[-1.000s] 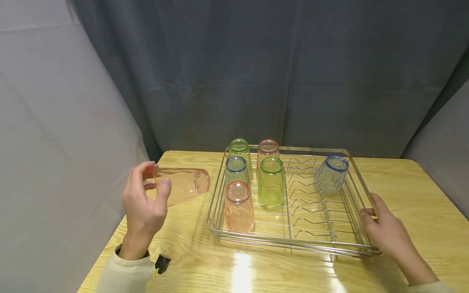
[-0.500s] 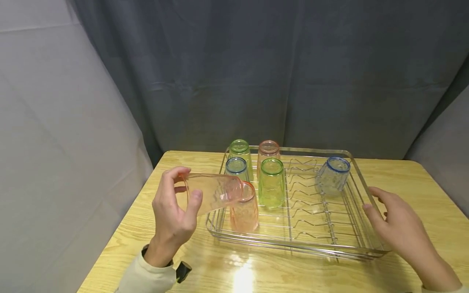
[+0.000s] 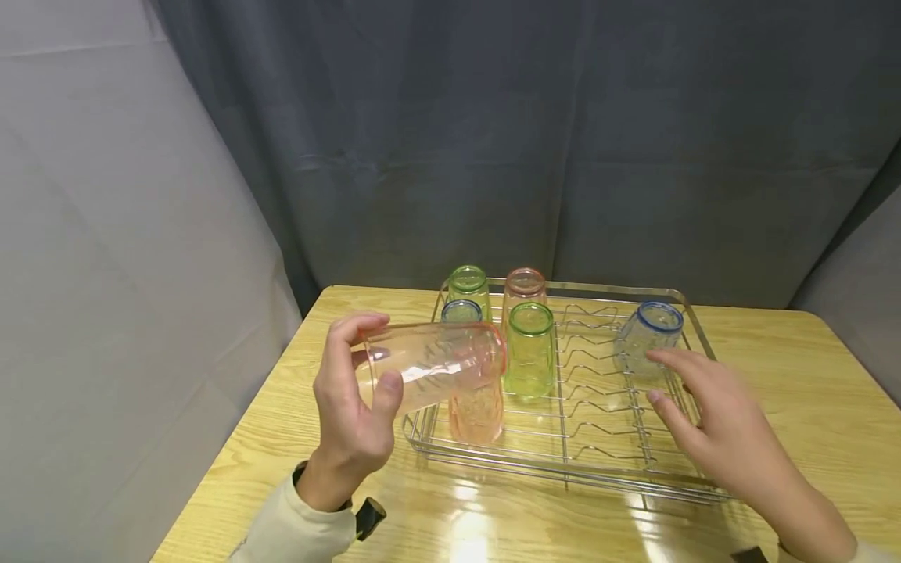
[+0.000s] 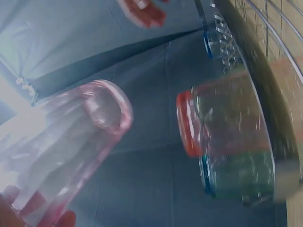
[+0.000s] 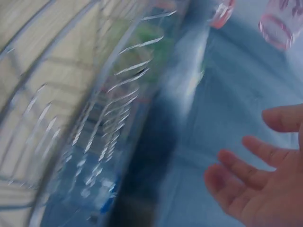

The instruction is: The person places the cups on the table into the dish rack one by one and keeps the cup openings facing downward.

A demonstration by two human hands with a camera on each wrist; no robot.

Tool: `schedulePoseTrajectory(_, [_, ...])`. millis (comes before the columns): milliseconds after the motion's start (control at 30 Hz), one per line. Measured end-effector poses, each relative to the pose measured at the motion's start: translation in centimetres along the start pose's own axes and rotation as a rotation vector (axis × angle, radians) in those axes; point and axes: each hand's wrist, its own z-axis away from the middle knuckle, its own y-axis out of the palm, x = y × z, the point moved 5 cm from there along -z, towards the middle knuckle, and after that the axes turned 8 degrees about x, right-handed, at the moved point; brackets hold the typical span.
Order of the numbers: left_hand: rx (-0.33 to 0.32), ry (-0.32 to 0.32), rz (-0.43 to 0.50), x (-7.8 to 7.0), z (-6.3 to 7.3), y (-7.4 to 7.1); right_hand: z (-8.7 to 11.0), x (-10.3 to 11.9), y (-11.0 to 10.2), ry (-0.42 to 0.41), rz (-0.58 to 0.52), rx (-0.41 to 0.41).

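My left hand point(image 3: 355, 399) grips a pink glass tumbler point(image 3: 422, 360), tipped on its side with its base pointing right. Thumb and fingers are curled round its left end. From the head camera the tumbler overlaps an upside-down orange-pink tumbler point(image 3: 477, 418) and hides part of a blue tumbler point(image 3: 461, 313), both in the wire rack point(image 4: 272, 94). My right hand point(image 3: 725, 422) hovers over the rack's right side, fingers spread and holding nothing. Its fingertips are close to a leaning blue tumbler point(image 3: 644, 344). In the right wrist view the palm point(image 5: 270, 194) shows bare.
Upside-down in the rack's left part stand two green tumblers, one at the back point(image 3: 468, 289) and one nearer point(image 3: 531, 360), and a pink tumbler point(image 3: 525, 291). Wavy wire dividers point(image 3: 591, 407) run along the middle. A grey curtain point(image 3: 457, 156) hangs behind the wooden table point(image 3: 781, 360).
The left hand has brought the pink tumbler rightward from beside the rack to over its left part. The right hand has let go of the rack's right rim and moved inward over it.
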Motion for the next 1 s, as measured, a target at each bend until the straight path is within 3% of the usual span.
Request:
schedulePoseTrajectory(167, [0.025,0.06,0.06,-0.8,0.1,2.1,-1.1,3.5,-0.2,-0.136,-0.057,-0.019])
schedulePoseTrajectory(367, [0.105,0.11,0.092,-1.5,0.5,4.4,-2.0,6.2,0.4,-0.244,-0.146,0.087])
schedulePoseTrajectory(533, [0.171,0.157,0.162,-2.0,1.2,6.0,-1.8,6.7,1.9,-0.248,-0.21,0.2])
schedulePoseTrajectory(733, [0.18,0.203,0.214,-2.1,1.9,7.0,-1.4,6.5,2.4,-0.239,-0.298,0.206])
schedulePoseTrajectory(867, [0.173,0.212,0.18,-2.1,1.9,7.2,-1.3,6.4,1.8,-0.27,-0.332,0.179])
schedulePoseTrajectory(1000, [0.177,0.196,0.081,-1.7,2.0,7.3,-1.5,6.3,0.5,-0.33,-0.318,0.127])
